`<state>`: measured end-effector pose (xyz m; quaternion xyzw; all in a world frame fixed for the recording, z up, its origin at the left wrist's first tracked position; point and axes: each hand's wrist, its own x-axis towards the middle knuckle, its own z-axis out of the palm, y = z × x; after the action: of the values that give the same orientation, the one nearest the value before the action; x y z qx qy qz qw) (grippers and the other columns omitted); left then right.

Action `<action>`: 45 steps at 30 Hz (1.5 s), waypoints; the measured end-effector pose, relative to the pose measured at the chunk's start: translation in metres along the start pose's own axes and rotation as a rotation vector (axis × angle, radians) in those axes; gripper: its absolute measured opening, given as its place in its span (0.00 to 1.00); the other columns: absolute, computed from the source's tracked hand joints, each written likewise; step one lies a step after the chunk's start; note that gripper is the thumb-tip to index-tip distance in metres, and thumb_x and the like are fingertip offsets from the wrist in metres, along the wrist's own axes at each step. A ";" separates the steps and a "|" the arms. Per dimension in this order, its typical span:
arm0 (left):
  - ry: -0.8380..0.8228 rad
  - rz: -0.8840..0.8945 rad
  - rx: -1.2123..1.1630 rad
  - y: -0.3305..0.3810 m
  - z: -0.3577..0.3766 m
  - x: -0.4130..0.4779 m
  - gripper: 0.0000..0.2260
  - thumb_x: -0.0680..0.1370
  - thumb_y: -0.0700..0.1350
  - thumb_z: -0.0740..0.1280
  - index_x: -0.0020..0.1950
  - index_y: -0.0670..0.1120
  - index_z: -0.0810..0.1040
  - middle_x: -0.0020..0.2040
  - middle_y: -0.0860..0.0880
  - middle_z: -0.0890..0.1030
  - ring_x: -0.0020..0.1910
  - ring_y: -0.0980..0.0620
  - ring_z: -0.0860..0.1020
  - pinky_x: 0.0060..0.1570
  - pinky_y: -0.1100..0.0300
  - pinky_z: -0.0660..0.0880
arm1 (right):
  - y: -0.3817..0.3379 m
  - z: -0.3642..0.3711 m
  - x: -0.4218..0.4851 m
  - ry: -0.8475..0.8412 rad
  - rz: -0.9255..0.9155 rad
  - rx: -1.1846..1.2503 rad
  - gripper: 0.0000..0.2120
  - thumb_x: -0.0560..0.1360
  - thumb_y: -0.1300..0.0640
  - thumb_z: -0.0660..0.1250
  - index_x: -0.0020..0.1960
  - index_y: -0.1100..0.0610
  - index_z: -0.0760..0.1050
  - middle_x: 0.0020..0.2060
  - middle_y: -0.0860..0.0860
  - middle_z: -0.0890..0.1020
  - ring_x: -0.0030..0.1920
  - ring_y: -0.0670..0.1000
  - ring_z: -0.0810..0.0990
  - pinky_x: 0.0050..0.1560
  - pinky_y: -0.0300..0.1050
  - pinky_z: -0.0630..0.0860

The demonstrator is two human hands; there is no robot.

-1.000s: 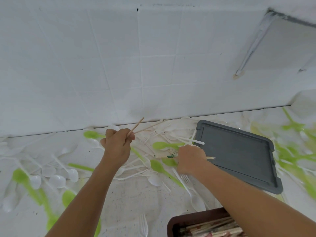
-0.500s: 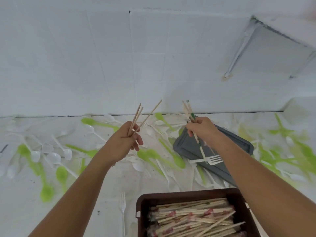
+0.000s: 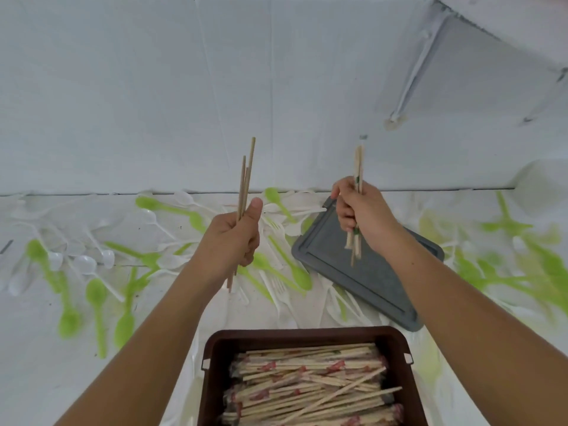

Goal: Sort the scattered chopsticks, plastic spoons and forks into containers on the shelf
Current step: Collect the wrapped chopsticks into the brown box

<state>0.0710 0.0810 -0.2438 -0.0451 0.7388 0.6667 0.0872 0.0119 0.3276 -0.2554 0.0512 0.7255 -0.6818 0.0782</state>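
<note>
L hand (image 3: 232,238) fisted round a few bare wooden chopsticks (image 3: 246,182), held upright, thumb pressed along them, tips poking out below the palm. R hand (image 3: 362,212) closed on a wrapped chopstick pair (image 3: 358,167), also near upright, lower ends hanging over grey tray (image 3: 384,290). Both hands raised above the white surface (image 3: 40,364). Brown bin (image 3: 215,348) nearest the camera, packed w/ chopsticks lying lengthwise. Green spoons (image 3: 95,295), white spoons (image 3: 106,256) & white forks (image 3: 278,284) scattered around
</note>
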 end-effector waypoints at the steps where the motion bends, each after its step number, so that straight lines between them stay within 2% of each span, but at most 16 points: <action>1: -0.006 0.010 0.039 0.000 0.002 0.002 0.29 0.83 0.63 0.61 0.26 0.49 0.63 0.29 0.46 0.66 0.27 0.48 0.65 0.32 0.57 0.66 | -0.002 -0.003 -0.001 -0.013 -0.049 -0.027 0.15 0.87 0.53 0.57 0.46 0.59 0.73 0.27 0.49 0.64 0.26 0.50 0.62 0.30 0.45 0.60; 3: -0.055 0.027 0.056 -0.001 0.004 0.005 0.28 0.84 0.63 0.58 0.31 0.46 0.71 0.31 0.43 0.72 0.25 0.46 0.69 0.32 0.56 0.69 | -0.005 -0.009 -0.003 -0.058 -0.123 -0.157 0.15 0.87 0.52 0.58 0.50 0.60 0.77 0.28 0.50 0.69 0.26 0.51 0.66 0.31 0.45 0.65; 5: -0.092 0.029 0.019 -0.008 0.005 0.010 0.21 0.86 0.57 0.58 0.45 0.43 0.78 0.34 0.44 0.76 0.23 0.47 0.68 0.29 0.57 0.67 | -0.001 -0.009 -0.008 -0.104 -0.134 -0.329 0.13 0.86 0.51 0.61 0.53 0.54 0.83 0.31 0.47 0.75 0.28 0.46 0.73 0.32 0.37 0.70; 8: -0.102 0.026 -0.024 -0.024 0.004 0.019 0.10 0.88 0.48 0.58 0.57 0.46 0.78 0.32 0.45 0.69 0.24 0.50 0.61 0.28 0.59 0.58 | 0.021 0.000 -0.017 -0.217 -0.026 -0.589 0.05 0.79 0.52 0.72 0.50 0.45 0.87 0.40 0.35 0.84 0.41 0.32 0.81 0.39 0.22 0.70; 10: -0.104 0.020 -0.018 -0.036 0.000 0.024 0.14 0.87 0.50 0.61 0.47 0.44 0.79 0.30 0.47 0.62 0.27 0.51 0.58 0.30 0.59 0.57 | 0.041 0.005 -0.023 -0.407 0.125 -0.860 0.04 0.75 0.53 0.76 0.46 0.44 0.88 0.39 0.35 0.85 0.42 0.34 0.81 0.39 0.25 0.71; 13: -0.130 -0.045 0.089 -0.055 -0.010 0.028 0.32 0.81 0.67 0.63 0.30 0.42 0.67 0.29 0.45 0.59 0.30 0.47 0.57 0.34 0.56 0.57 | 0.067 0.011 -0.031 -0.666 0.276 -1.175 0.06 0.72 0.54 0.77 0.49 0.45 0.87 0.38 0.40 0.83 0.39 0.41 0.81 0.38 0.37 0.75; 18: -0.248 -0.087 0.001 -0.086 -0.021 0.040 0.35 0.70 0.77 0.65 0.30 0.48 0.57 0.34 0.44 0.56 0.35 0.44 0.54 0.40 0.49 0.54 | 0.083 0.022 -0.029 -0.619 0.012 -1.608 0.04 0.74 0.57 0.66 0.42 0.50 0.73 0.40 0.48 0.73 0.43 0.54 0.79 0.36 0.46 0.70; 20: -0.228 -0.086 -0.018 -0.093 -0.019 0.050 0.33 0.71 0.76 0.66 0.29 0.50 0.58 0.32 0.47 0.57 0.35 0.43 0.55 0.41 0.49 0.56 | 0.085 0.023 -0.014 -0.512 0.035 -1.470 0.07 0.75 0.57 0.65 0.38 0.51 0.72 0.36 0.48 0.76 0.39 0.53 0.79 0.33 0.47 0.72; 22: -0.159 -0.065 -0.037 -0.098 -0.014 0.058 0.30 0.73 0.71 0.68 0.25 0.53 0.61 0.29 0.50 0.60 0.34 0.43 0.56 0.41 0.52 0.61 | 0.086 0.027 0.000 -0.479 0.115 -1.299 0.06 0.75 0.56 0.66 0.40 0.50 0.79 0.36 0.49 0.80 0.37 0.52 0.80 0.35 0.50 0.79; 24: -0.121 -0.024 -0.067 -0.103 -0.008 0.064 0.28 0.76 0.65 0.69 0.24 0.54 0.62 0.27 0.49 0.60 0.33 0.43 0.57 0.40 0.54 0.65 | 0.087 0.034 0.007 -0.483 0.115 -1.367 0.03 0.75 0.54 0.67 0.43 0.50 0.80 0.37 0.49 0.80 0.36 0.52 0.80 0.34 0.49 0.78; 28: -0.136 -0.003 0.031 -0.119 -0.002 0.063 0.31 0.77 0.65 0.68 0.28 0.45 0.59 0.30 0.41 0.58 0.32 0.37 0.57 0.37 0.39 0.61 | 0.088 0.033 0.012 -0.338 -0.010 -1.611 0.03 0.75 0.53 0.65 0.48 0.47 0.74 0.38 0.48 0.72 0.37 0.54 0.76 0.34 0.46 0.70; 32: -0.108 -0.010 0.073 -0.126 0.004 0.061 0.31 0.79 0.65 0.63 0.29 0.44 0.57 0.29 0.41 0.58 0.31 0.40 0.57 0.36 0.40 0.62 | 0.085 0.015 0.012 -0.203 0.096 -1.601 0.06 0.71 0.59 0.64 0.44 0.49 0.76 0.36 0.48 0.75 0.33 0.52 0.74 0.31 0.43 0.67; 35: -0.091 -0.028 0.152 -0.129 0.007 0.064 0.33 0.80 0.68 0.58 0.29 0.41 0.65 0.28 0.43 0.62 0.28 0.45 0.61 0.34 0.50 0.62 | 0.085 -0.009 0.013 -0.003 0.180 -1.326 0.05 0.69 0.60 0.64 0.36 0.53 0.75 0.32 0.51 0.78 0.32 0.54 0.77 0.29 0.44 0.71; 38: -0.083 -0.020 0.079 -0.126 0.004 0.067 0.28 0.79 0.68 0.60 0.38 0.45 0.80 0.28 0.46 0.65 0.28 0.49 0.63 0.32 0.57 0.62 | 0.076 -0.030 0.009 0.124 0.198 -0.923 0.10 0.71 0.62 0.66 0.41 0.50 0.84 0.31 0.47 0.83 0.30 0.49 0.79 0.30 0.45 0.79; 41: -0.081 0.042 0.017 -0.118 -0.002 0.067 0.20 0.76 0.64 0.66 0.42 0.47 0.80 0.30 0.44 0.63 0.30 0.47 0.62 0.31 0.55 0.61 | 0.065 -0.040 0.004 0.115 0.194 -0.732 0.13 0.74 0.63 0.68 0.42 0.47 0.86 0.24 0.41 0.77 0.23 0.43 0.71 0.23 0.32 0.68; 45: -0.032 0.070 -0.063 -0.101 -0.002 0.065 0.23 0.78 0.57 0.69 0.35 0.41 0.67 0.30 0.42 0.62 0.30 0.43 0.60 0.31 0.53 0.60 | 0.059 -0.040 0.006 -0.096 0.241 -0.875 0.16 0.73 0.64 0.66 0.41 0.44 0.85 0.23 0.41 0.76 0.22 0.42 0.70 0.24 0.34 0.67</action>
<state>0.0257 0.0715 -0.3547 -0.0114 0.7171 0.6929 0.0739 0.0146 0.3706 -0.3118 0.0657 0.9298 -0.2987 0.2046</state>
